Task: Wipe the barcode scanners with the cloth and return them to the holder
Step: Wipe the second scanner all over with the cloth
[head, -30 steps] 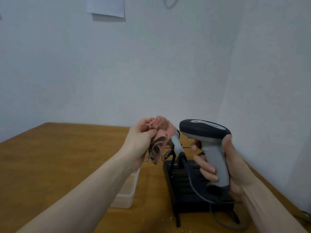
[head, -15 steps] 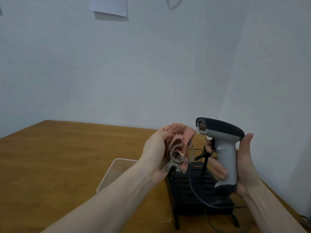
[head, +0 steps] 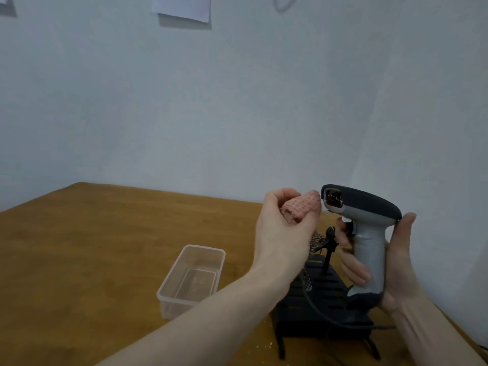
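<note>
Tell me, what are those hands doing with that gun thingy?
That is a barcode scanner, and a person is cleaning it. The right hand holds it upright by its grey handle. The left hand grips a bunched pink cloth and brings it up to the scanner's front window. Below sits the black holder on the wooden table, where the scanner goes back afterwards. A see-through plastic box sits beside the holder.

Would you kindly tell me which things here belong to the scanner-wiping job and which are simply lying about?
Job: barcode scanner in the right hand; pink cloth in the left hand; black holder.
Lying about: clear plastic tub; paper on the wall.
</note>
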